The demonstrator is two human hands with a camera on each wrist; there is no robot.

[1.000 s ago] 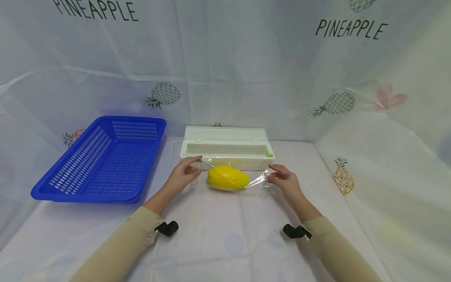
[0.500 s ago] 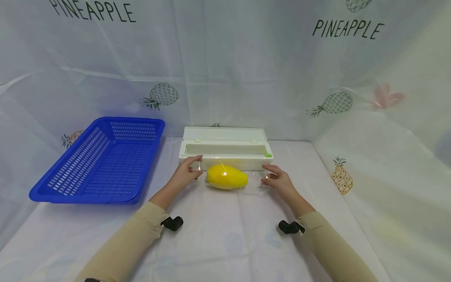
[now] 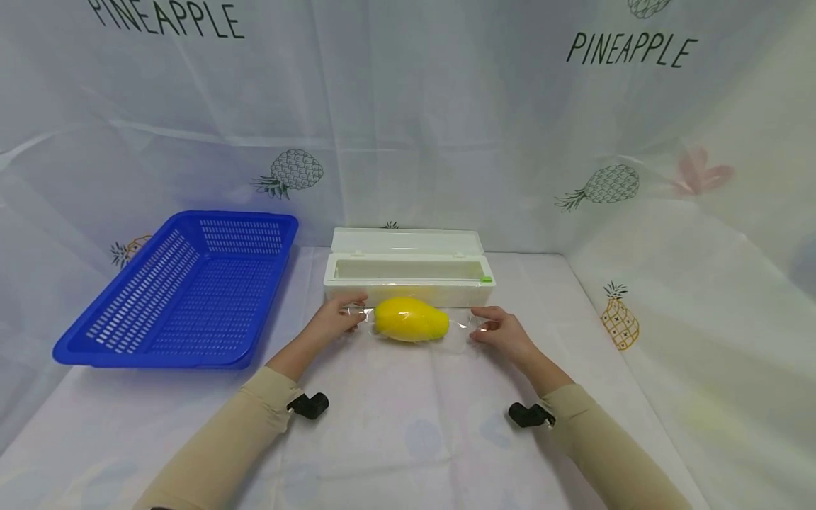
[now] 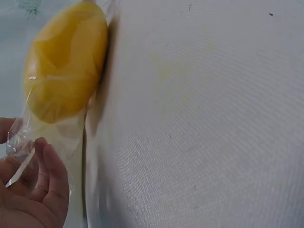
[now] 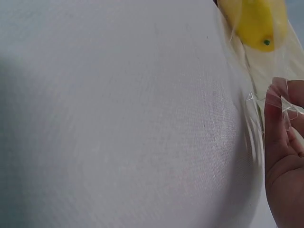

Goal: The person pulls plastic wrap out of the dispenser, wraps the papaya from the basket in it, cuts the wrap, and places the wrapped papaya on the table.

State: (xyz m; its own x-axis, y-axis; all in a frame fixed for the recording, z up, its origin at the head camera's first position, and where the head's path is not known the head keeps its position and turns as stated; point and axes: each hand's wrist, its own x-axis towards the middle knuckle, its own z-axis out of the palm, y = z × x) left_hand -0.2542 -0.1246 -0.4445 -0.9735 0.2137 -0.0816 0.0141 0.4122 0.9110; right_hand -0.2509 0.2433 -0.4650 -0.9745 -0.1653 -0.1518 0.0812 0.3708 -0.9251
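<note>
A yellow fruit [image 3: 411, 319], shaped like a mango or papaya, lies on the white cloth in front of the box. Clear plastic wrap [image 4: 61, 88] covers it and stretches out past both ends. My left hand [image 3: 329, 318] pinches the wrap beside the fruit's left end; in the left wrist view, film bunches between its fingers. On the other side, my right hand [image 3: 506, 333] holds the wrap's right end between thumb and fingers. The right wrist view shows a small green spot on the fruit's tip. Neither hand touches the fruit itself.
Behind the fruit stands a long white box [image 3: 408, 294] with its lid [image 3: 408, 241] raised and a small green slider [image 3: 486, 279] on its front edge. A blue perforated basket [image 3: 191, 304] sits at the left. A pineapple-print cloth [image 3: 446, 127] hangs at the back.
Both hands have drawn slightly inward and lower, toward the fruit's ends. The wrap, spread wide earlier, is now gathered narrow at each side. The fruit has barely shifted.
</note>
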